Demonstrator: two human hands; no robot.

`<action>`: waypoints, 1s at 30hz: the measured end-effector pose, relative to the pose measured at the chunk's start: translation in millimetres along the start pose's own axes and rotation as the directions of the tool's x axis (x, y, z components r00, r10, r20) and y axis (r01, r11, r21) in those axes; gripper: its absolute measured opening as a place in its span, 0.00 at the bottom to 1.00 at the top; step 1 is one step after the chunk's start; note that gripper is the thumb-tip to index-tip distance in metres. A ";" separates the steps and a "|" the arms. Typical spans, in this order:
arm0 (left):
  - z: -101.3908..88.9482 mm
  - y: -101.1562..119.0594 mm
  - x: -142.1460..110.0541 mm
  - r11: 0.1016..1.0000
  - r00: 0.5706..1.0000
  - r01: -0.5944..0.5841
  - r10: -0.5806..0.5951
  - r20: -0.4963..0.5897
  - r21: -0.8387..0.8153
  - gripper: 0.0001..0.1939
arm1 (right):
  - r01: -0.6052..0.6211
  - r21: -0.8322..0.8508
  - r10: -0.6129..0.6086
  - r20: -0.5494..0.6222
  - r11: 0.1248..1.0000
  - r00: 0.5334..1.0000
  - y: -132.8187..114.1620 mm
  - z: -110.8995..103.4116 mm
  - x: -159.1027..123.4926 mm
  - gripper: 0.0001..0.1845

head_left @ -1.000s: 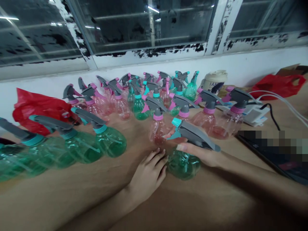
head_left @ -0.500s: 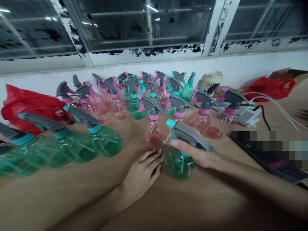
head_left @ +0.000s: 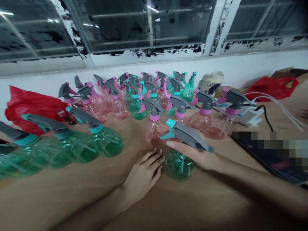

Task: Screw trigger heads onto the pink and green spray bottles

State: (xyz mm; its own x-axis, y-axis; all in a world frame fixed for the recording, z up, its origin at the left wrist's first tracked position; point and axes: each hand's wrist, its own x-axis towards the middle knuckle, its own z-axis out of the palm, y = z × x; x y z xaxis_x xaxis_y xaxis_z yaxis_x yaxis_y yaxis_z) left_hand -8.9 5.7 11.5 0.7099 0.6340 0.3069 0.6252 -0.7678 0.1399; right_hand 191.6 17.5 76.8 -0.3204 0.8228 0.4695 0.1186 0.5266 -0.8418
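A green spray bottle [head_left: 179, 166] with a grey and turquoise spray head [head_left: 190, 136] stands upright on the table in front of me. My right hand [head_left: 194, 152] is wrapped loosely round its neck, thumb on the near side and fingers behind the head, their tips reaching past the trigger. Palm down on the table, my left hand [head_left: 144, 170] lies open, fingers stretched, its tips close to the bottle's left side. Whether they touch the bottle I cannot tell. Just behind stands a pink spray bottle [head_left: 154, 131].
Several green spray bottles [head_left: 108, 141] line the left. Many pink and green ones stand along the wall. Red plastic bags [head_left: 36, 107] lie at both sides. To the right are a white tub [head_left: 210, 81], a white power strip [head_left: 251, 115] with cables, and a dark phone-like device [head_left: 255, 154].
My right hand's grip has loosened: the thumb has straightened and the fingertips now show beyond the trigger. The bottle and my left hand stay in place.
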 end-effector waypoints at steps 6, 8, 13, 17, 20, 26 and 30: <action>0.3 0.3 -0.6 1.000 1.000 -0.011 0.011 -0.007 0.006 0.15 | -0.019 0.042 0.018 0.044 0.999 0.999 -4.9 -0.4 1.2 0.10; 0.1 0.4 -0.3 1.000 1.000 -0.008 0.008 -0.001 0.007 0.14 | -0.027 0.080 0.022 0.054 0.996 0.998 -5.4 -0.2 2.3 0.10; 0.9 -0.6 -0.7 1.000 1.000 -0.002 0.002 -0.001 -0.004 0.14 | -0.012 0.025 0.012 0.018 1.000 1.000 -3.3 0.5 3.0 0.07; 0.8 -0.9 -1.2 1.000 1.000 0.013 -0.013 -0.004 -0.019 0.15 | -0.006 -0.061 0.004 -0.030 0.998 1.000 -4.3 1.8 -0.7 0.07; -0.6 0.2 -0.7 0.999 0.999 0.039 -0.039 0.008 -0.022 0.15 | -0.035 -0.105 0.029 -0.060 0.994 0.998 -7.0 2.7 -3.1 0.07; -3.1 1.4 0.4 0.999 0.999 0.039 -0.038 0.011 -0.020 0.16 | -0.012 -0.148 0.007 -0.030 0.989 1.000 -11.7 1.1 0.7 0.11; -3.4 1.4 0.3 0.999 0.999 0.049 -0.049 0.006 -0.020 0.15 | -0.020 -0.080 0.021 0.020 0.997 1.000 -12.4 1.4 -1.7 0.07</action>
State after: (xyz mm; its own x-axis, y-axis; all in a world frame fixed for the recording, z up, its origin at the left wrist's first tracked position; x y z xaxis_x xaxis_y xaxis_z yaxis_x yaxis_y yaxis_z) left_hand -8.9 4.6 15.0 0.6800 0.6716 0.2942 0.6529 -0.7372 0.1738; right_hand 189.4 9.3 86.1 -0.3367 0.8293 0.4459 0.1994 0.5256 -0.8270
